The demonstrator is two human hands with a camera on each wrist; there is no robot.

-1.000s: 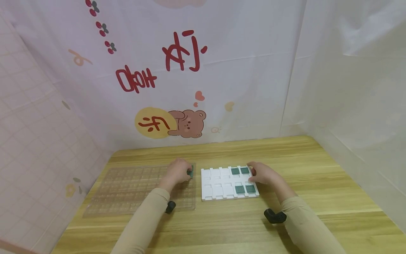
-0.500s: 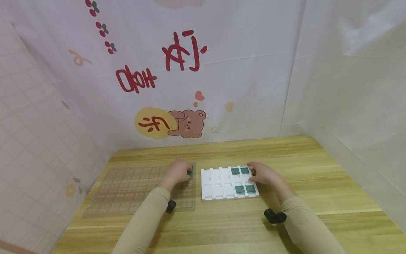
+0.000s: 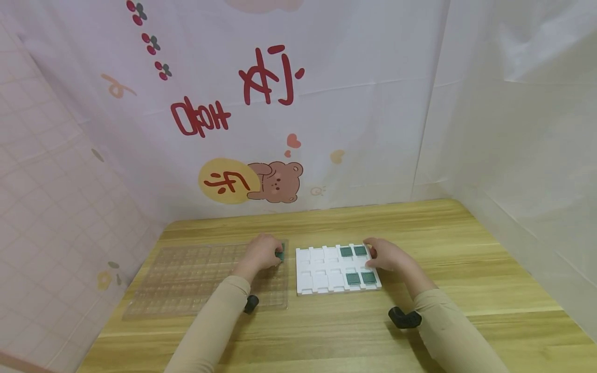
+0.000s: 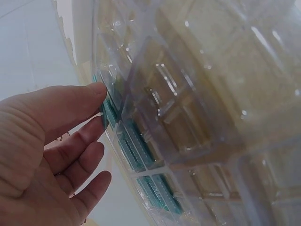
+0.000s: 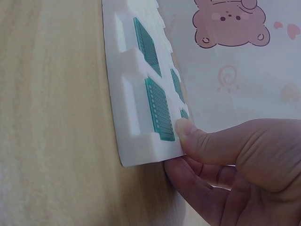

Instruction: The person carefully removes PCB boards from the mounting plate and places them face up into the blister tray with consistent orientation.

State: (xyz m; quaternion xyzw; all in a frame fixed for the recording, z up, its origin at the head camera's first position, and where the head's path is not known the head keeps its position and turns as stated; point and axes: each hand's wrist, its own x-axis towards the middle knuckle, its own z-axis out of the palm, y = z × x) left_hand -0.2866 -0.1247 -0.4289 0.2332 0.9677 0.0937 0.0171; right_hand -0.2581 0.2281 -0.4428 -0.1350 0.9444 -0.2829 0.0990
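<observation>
At the right end of a clear plastic compartment tray (image 3: 186, 280), my left hand (image 3: 263, 252) pinches a green circuit board (image 4: 104, 115) between thumb and index finger; the other fingers are loosely bent. Several more green boards (image 4: 136, 143) sit in the tray's cells beside it in the left wrist view. My right hand (image 3: 384, 254) holds the right edge of a white tray (image 3: 322, 268), thumb on top and fingers beneath in the right wrist view. Green perforated boards (image 5: 160, 108) lie in its pockets at the right end, two in each row; the pockets to the left hold none.
Both trays lie side by side on a wood-grain table (image 3: 336, 331), a narrow gap between them. A white printed curtain (image 3: 364, 103) hangs behind the table and along both sides. Black wrist straps or mounts (image 3: 404, 317) sit under the sleeves.
</observation>
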